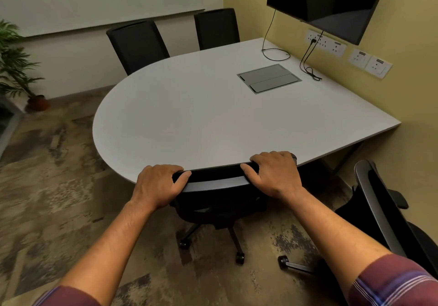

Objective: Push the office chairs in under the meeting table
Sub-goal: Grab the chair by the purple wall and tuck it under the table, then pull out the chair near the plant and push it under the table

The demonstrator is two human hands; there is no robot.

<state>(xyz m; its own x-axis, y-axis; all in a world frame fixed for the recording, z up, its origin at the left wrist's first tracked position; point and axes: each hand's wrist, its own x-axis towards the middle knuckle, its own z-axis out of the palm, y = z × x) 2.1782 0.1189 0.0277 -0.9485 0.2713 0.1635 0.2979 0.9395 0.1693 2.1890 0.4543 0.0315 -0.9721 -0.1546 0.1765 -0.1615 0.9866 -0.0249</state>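
Note:
A white meeting table [201,116] with a rounded near end fills the middle of the view. A black office chair [215,179] stands at its near edge, backrest top touching the table rim, seat hidden below. My left hand [158,185] grips the left end of the backrest top. My right hand [272,175] grips the right end. Another black chair [384,211] stands apart from the table at the right, turned sideways. Two more black chairs [139,45] [216,28] sit against the far side of the table.
A grey cable box [269,78] is set in the tabletop, with black cables [308,66] running up to wall sockets [327,42]. A dark screen [327,0] hangs on the right wall. A potted plant [16,68] stands at far left on patterned carpet [59,175].

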